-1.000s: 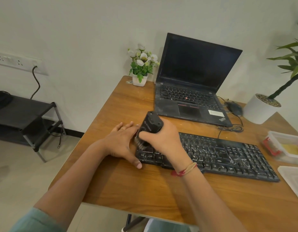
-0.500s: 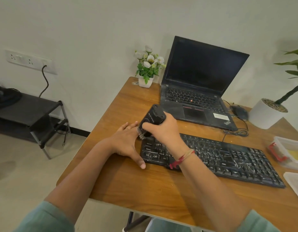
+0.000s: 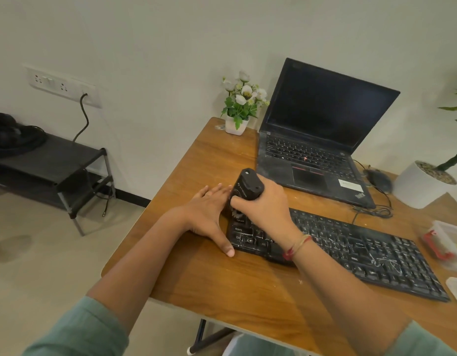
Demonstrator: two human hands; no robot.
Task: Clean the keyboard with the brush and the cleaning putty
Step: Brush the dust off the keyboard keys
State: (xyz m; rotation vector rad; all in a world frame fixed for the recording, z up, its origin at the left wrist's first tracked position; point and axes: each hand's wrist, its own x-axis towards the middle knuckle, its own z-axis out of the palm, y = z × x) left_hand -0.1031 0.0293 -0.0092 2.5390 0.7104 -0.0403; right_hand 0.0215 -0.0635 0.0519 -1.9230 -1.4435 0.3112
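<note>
Soft, even indoor light; wide-angle, slightly hazy.
Lit from above, with diffuse shadows pooled on the table (image 3: 222,155) beneath the left hand (image 3: 206,214) and between both forearms. Dull sheen on the keyboard (image 3: 363,247) keys; black brush (image 3: 246,186) crushed to near-flat dark. Bowed toward the edges, wall socket (image 3: 63,84) leaning. Crisp at centre, smeared at the right rim across the plastic container (image 3: 445,242) and plant leaves (image 3: 456,116).

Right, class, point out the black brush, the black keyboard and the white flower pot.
black brush (image 3: 248,185): head view, top of its handle.
black keyboard (image 3: 363,253): head view, middle keys.
white flower pot (image 3: 235,127): head view, pot's front.
</note>
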